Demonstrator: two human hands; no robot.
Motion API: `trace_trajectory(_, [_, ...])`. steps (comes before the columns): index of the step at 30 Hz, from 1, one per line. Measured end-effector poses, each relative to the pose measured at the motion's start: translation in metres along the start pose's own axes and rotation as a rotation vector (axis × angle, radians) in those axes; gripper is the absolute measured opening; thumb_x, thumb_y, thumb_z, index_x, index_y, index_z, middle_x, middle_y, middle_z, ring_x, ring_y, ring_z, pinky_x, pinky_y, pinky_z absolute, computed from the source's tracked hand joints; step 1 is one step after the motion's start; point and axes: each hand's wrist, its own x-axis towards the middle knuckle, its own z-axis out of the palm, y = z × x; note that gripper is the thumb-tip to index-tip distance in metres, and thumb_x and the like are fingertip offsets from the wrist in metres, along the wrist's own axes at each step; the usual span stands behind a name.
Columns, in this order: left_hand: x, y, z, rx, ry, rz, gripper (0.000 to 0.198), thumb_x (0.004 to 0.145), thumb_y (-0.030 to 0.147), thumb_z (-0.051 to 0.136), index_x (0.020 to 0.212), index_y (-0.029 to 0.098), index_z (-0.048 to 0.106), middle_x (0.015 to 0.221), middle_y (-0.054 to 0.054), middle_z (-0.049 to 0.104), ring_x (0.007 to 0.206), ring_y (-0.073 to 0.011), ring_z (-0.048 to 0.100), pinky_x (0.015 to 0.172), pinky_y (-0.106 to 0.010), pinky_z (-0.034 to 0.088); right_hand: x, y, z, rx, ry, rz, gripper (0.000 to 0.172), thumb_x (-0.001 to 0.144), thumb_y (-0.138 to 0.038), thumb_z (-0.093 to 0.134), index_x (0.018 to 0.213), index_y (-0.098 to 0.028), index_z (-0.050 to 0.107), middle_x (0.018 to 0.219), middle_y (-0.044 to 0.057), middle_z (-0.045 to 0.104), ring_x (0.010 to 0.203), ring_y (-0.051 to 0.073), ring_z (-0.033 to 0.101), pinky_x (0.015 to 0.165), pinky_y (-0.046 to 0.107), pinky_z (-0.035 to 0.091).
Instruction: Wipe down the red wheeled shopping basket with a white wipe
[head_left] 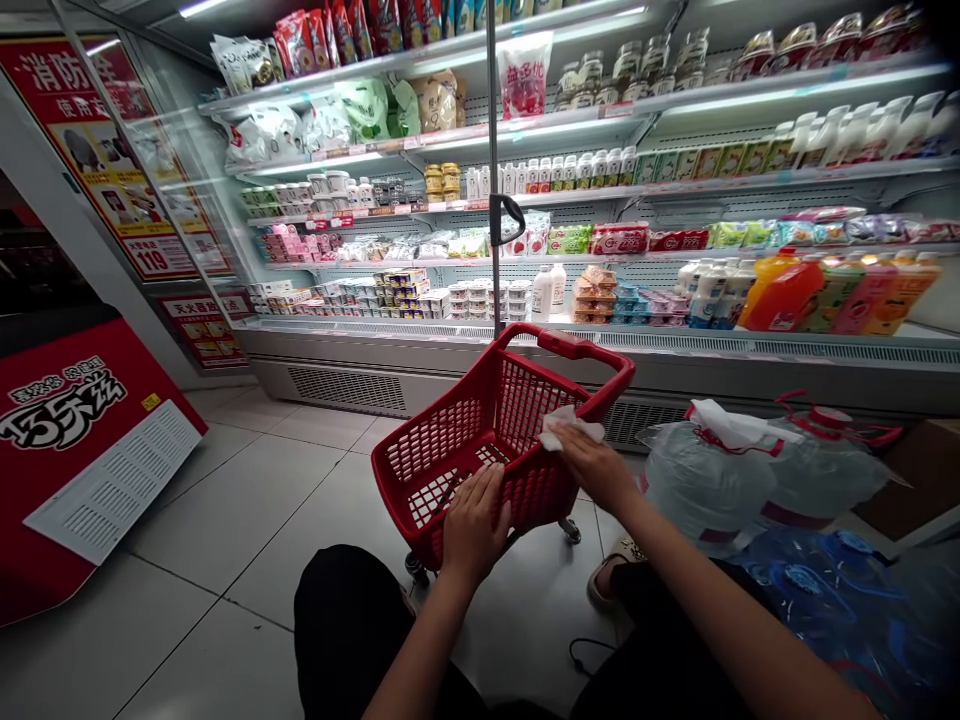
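A red plastic shopping cart (450, 432) on small casters stands in front of my knees, its lattice basket holding nothing that I can make out. My left hand (475, 522) grips the near rim of the basket, the fingers bent over the edge. Farther right along the rim, below the handle (570, 345), my right hand (589, 455) presses a white wipe (564, 428) against the red plastic. The wipe is crumpled and sticks out around the fingertips. The right palm and thumb are mostly hidden.
Behind the cart runs a refrigerated display case (360, 385) full of dairy and drinks, with a door handle (508, 220) in front. Wrapped water jugs (705, 480) and blue-tinted bottles (806, 590) stand at right. A red chest unit (90, 450) is at left, on the tiled floor.
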Motion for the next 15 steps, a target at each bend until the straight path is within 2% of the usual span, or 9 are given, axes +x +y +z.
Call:
trace_trajectory(2, [-0.002,0.001,-0.002,0.007,-0.003,0.000,0.060,0.102,0.028,0.051,0.160,0.026,0.036,0.152,-0.005,0.058,0.143,-0.0241,0.052,0.118,-0.045,0.046,0.001,0.016,-0.007,-0.034,0.041,0.066,0.056,0.106,-0.022,0.040,0.162,-0.024,0.037,0.156,0.007,0.053,0.145,0.024,0.050,0.120,0.046,0.042])
trace_trajectory(4, [-0.002,0.004,-0.003,0.035,-0.014,0.004,0.061,0.102,0.029,0.051,0.161,0.025,0.035,0.153,-0.005,0.057,0.143,-0.0247,0.052,0.119,-0.046,0.045,-0.001,0.017,-0.009,-0.044,0.059,0.111,0.054,0.107,-0.024,0.039,0.161,-0.023,0.039,0.156,0.008,0.053,0.145,0.025,0.049,0.119,0.046,0.044])
trace_trajectory(7, [0.001,0.013,-0.001,0.097,-0.040,0.009,0.063,0.101,0.031,0.053,0.161,0.024,0.035,0.157,-0.006,0.052,0.146,-0.0287,0.048,0.122,-0.052,0.040,-0.007,-0.010,0.002,-0.018,0.042,0.112,0.054,0.107,-0.022,0.038,0.160,-0.020,0.040,0.155,0.009,0.054,0.145,0.025,0.049,0.116,0.045,0.047])
trace_trajectory(11, [0.003,0.021,0.004,0.112,-0.076,0.020,0.063,0.100,0.027,0.054,0.160,0.021,0.037,0.161,-0.006,0.047,0.148,-0.0295,0.044,0.121,-0.051,0.040,-0.017,-0.047,0.019,0.057,-0.004,-0.037,0.059,0.104,-0.016,0.039,0.163,-0.020,0.033,0.158,0.009,0.050,0.148,0.023,0.045,0.121,0.043,0.043])
trace_trajectory(13, [0.004,0.021,0.005,0.100,-0.082,0.050,0.063,0.101,0.026,0.053,0.161,0.020,0.035,0.161,-0.006,0.046,0.149,-0.0271,0.044,0.122,-0.048,0.040,-0.018,-0.043,0.018,0.077,-0.027,-0.101,0.062,0.103,-0.014,0.039,0.164,-0.022,0.030,0.158,0.007,0.051,0.148,0.021,0.045,0.122,0.043,0.041])
trace_trajectory(15, [0.004,0.019,0.005,0.087,-0.083,0.075,0.065,0.101,0.026,0.052,0.162,0.020,0.032,0.162,-0.007,0.045,0.149,-0.0251,0.044,0.124,-0.047,0.039,-0.015,-0.024,0.010,0.062,-0.022,-0.085,0.062,0.103,-0.014,0.039,0.164,-0.023,0.031,0.156,0.006,0.053,0.146,0.021,0.048,0.121,0.043,0.042])
